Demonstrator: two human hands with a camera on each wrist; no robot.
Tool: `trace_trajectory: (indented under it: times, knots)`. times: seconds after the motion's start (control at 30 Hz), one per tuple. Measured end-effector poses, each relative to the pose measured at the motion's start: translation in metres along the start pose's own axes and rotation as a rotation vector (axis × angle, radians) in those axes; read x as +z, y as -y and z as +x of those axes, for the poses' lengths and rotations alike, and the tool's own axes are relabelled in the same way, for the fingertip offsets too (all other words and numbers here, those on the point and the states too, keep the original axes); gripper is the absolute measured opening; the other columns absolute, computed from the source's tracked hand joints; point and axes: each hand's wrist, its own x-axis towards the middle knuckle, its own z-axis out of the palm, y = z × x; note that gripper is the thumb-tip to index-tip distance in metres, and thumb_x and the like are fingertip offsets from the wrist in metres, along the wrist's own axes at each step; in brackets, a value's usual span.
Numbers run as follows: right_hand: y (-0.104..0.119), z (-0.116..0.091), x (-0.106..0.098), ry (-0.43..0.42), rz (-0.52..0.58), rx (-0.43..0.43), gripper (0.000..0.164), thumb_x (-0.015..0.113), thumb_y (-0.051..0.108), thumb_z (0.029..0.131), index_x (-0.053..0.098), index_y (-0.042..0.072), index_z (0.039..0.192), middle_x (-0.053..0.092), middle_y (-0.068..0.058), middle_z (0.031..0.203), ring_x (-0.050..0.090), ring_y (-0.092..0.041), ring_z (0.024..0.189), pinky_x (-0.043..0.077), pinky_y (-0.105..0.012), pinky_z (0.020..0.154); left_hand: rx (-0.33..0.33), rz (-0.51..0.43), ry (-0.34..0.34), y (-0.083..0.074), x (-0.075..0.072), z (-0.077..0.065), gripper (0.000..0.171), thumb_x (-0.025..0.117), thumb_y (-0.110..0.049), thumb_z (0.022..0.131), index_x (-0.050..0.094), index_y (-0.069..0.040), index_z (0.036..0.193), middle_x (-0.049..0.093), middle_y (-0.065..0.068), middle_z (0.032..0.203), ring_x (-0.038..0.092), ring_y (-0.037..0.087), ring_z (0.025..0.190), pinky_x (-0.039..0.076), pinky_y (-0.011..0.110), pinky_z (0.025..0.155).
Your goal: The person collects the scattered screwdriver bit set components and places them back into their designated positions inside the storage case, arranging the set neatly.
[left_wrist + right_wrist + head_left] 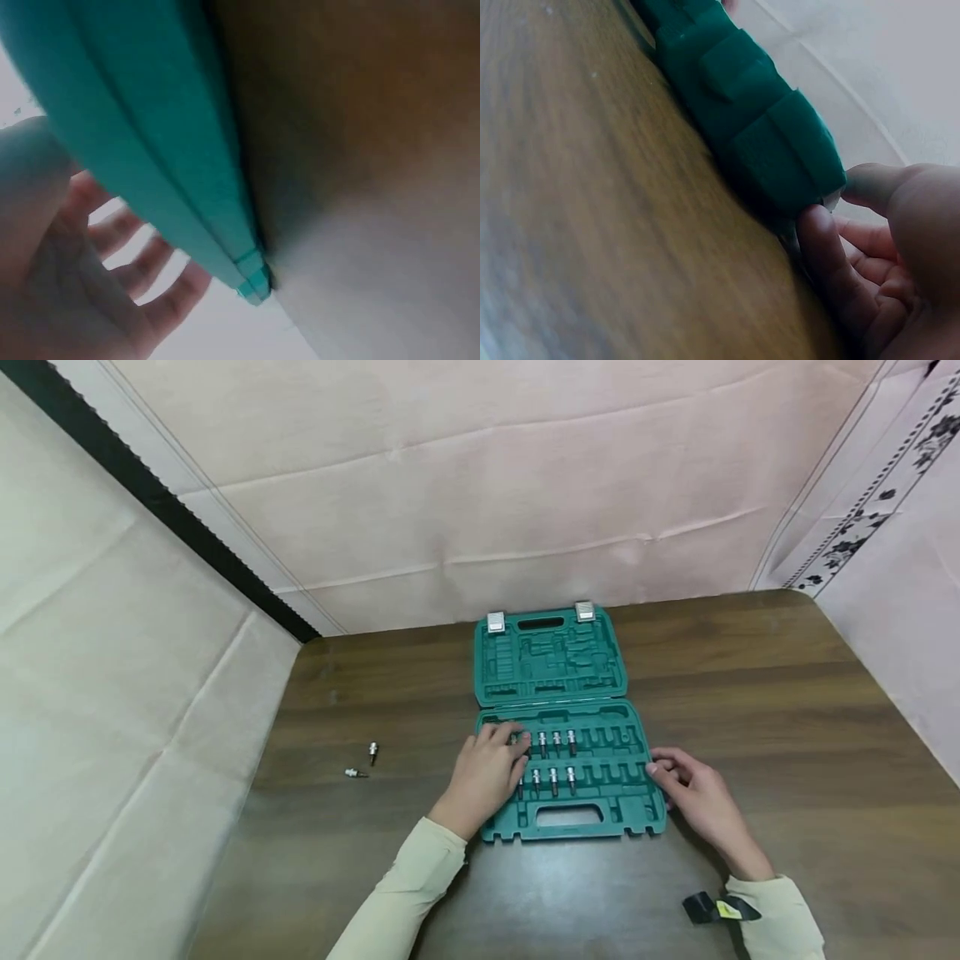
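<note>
A green plastic socket case [633, 814] lies unfolded on the table, its lid [551, 685] laid back at the far side. Two rows of bit sockets [554, 782], silver with dark tips, sit in its moulded slots. My left hand [480, 781] reaches over the left side, fingers bent above the left end of the upper row; I cannot tell whether they pinch a bit socket. In the left wrist view the case wall hides those fingertips. My right hand [697, 793] grips the case's right edge, thumb and finger at its corner in the right wrist view.
Two loose bit sockets, one upright in view [373, 752] and one sideways [356, 772], lie on the wooden table [315, 860] left of the case. Pale cloth [487, 485] hangs behind the table's far edge. A black strap [705, 907] is on the right wrist.
</note>
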Motion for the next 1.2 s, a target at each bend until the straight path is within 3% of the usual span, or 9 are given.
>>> trace_trajectory:
  times: [0.07, 0.17, 0.3, 0.47, 0.7, 1.0, 1.2]
  knots:
    - [0.001, 0.0, -0.001, 0.004, -0.006, -0.001, 0.041, 0.059, 0.029, 0.11, 0.061, -0.002, 0.137, 0.067, -0.013, 0.103, 0.061, -0.013, 0.073, 0.056, -0.027, 0.064, 0.012, 0.007, 0.018, 0.0, -0.002, -0.003, 0.04, 0.059, -0.032, 0.11, 0.065, -0.018, 0.146, 0.058, 0.004, 0.151, 0.056, 0.028, 0.131, 0.053, 0.048, 0.098]
    - [0.0, 0.0, -0.001, 0.01, -0.02, 0.004, 0.041, 0.059, 0.029, 0.11, 0.061, -0.002, 0.138, 0.067, -0.013, 0.103, 0.061, -0.013, 0.072, 0.056, -0.027, 0.064, -0.002, -0.089, 0.013, 0.006, -0.007, -0.005, 0.043, 0.062, -0.031, 0.108, 0.063, -0.016, 0.148, 0.058, 0.006, 0.15, 0.056, 0.026, 0.134, 0.052, 0.047, 0.106]
    - [-0.002, -0.002, -0.003, 0.011, -0.028, 0.025, 0.042, 0.058, 0.031, 0.111, 0.061, -0.001, 0.139, 0.067, -0.013, 0.104, 0.061, -0.013, 0.073, 0.055, -0.026, 0.064, -0.041, -0.218, -0.056, 0.023, -0.015, -0.012, 0.041, 0.069, -0.026, 0.105, 0.065, -0.014, 0.144, 0.064, 0.008, 0.141, 0.061, 0.026, 0.13, 0.051, 0.047, 0.109]
    - [-0.002, -0.002, -0.003, 0.013, -0.03, 0.036, 0.043, 0.058, 0.031, 0.111, 0.06, -0.001, 0.139, 0.067, -0.013, 0.105, 0.061, -0.014, 0.074, 0.055, -0.026, 0.064, -0.084, -0.151, -0.087, 0.054, -0.031, -0.03, 0.036, 0.073, -0.025, 0.101, 0.071, -0.014, 0.136, 0.067, 0.009, 0.134, 0.064, 0.028, 0.123, 0.051, 0.05, 0.106]
    - [-0.001, -0.002, -0.005, 0.005, -0.028, 0.017, 0.044, 0.058, 0.031, 0.111, 0.061, -0.003, 0.138, 0.067, -0.014, 0.105, 0.062, -0.012, 0.075, 0.056, -0.027, 0.064, -0.154, -0.072, -0.014, 0.098, -0.048, -0.058, 0.043, 0.08, -0.02, 0.096, 0.069, -0.01, 0.137, 0.066, 0.013, 0.135, 0.063, 0.034, 0.123, 0.051, 0.057, 0.104]
    - [0.001, -0.002, -0.005, 0.003, -0.014, 0.003, 0.043, 0.058, 0.03, 0.111, 0.061, -0.003, 0.137, 0.068, -0.014, 0.106, 0.062, -0.01, 0.076, 0.057, -0.027, 0.064, -0.262, -0.037, 0.081, 0.143, -0.054, -0.076, 0.054, 0.083, -0.012, 0.092, 0.064, -0.007, 0.143, 0.062, 0.02, 0.139, 0.059, 0.043, 0.127, 0.049, 0.064, 0.102]
    - [0.003, -0.001, -0.002, 0.01, -0.007, 0.011, 0.043, 0.058, 0.031, 0.111, 0.061, -0.003, 0.138, 0.068, -0.014, 0.106, 0.062, -0.011, 0.077, 0.057, -0.027, 0.065, -0.321, -0.086, 0.101, 0.164, -0.052, -0.083, 0.053, 0.08, 0.001, 0.09, 0.064, 0.0, 0.14, 0.06, 0.025, 0.136, 0.063, 0.045, 0.121, 0.056, 0.058, 0.095]
